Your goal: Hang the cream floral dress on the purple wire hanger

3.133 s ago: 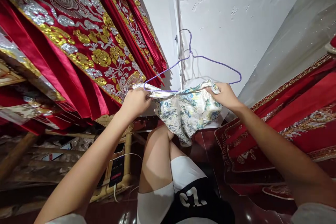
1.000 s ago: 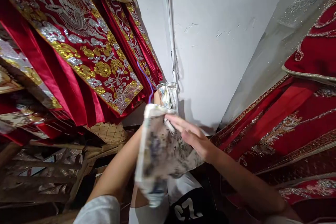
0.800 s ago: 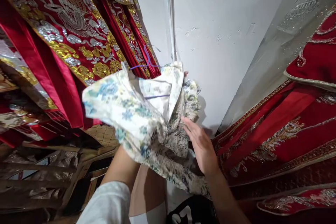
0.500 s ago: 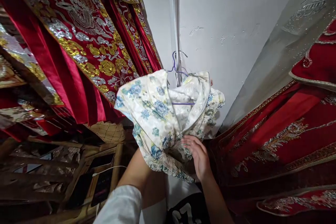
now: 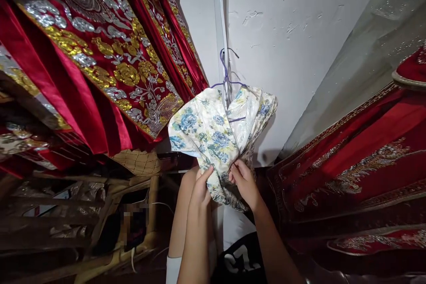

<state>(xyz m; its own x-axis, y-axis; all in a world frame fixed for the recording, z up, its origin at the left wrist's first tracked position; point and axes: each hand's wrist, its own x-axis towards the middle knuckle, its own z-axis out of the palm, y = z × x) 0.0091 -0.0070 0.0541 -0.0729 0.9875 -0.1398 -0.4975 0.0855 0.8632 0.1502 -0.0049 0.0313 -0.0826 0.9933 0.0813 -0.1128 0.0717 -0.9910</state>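
Observation:
A white blouse (image 5: 213,137) with blue flowers and green leaves hangs on a purple wire hanger (image 5: 226,80) in front of me. Its neckline lies open, and one hanger bar shows inside. My left hand (image 5: 202,186) grips the lower left part of the blouse, thumb on the front and fingers behind the cloth. At the front edge below the neckline, my right hand (image 5: 245,182) is closed with its fingertips pinched on the fabric. What exactly lies between those fingertips is too small to make out. The gathered hem droops between both hands.
Red garments with gold and silver sequins (image 5: 129,71) hang at the left. A beaded red garment (image 5: 362,164) and a sheer cover (image 5: 366,49) are at the right. Phones and a white cable (image 5: 133,259) rest on a wooden chair (image 5: 153,204). Behind is a white wall (image 5: 282,9).
My left hand has come from behind the blouse to its lower left front. My right hand has gone from loosely spread fingers to a pinch. The blouse now looks narrower and more folded.

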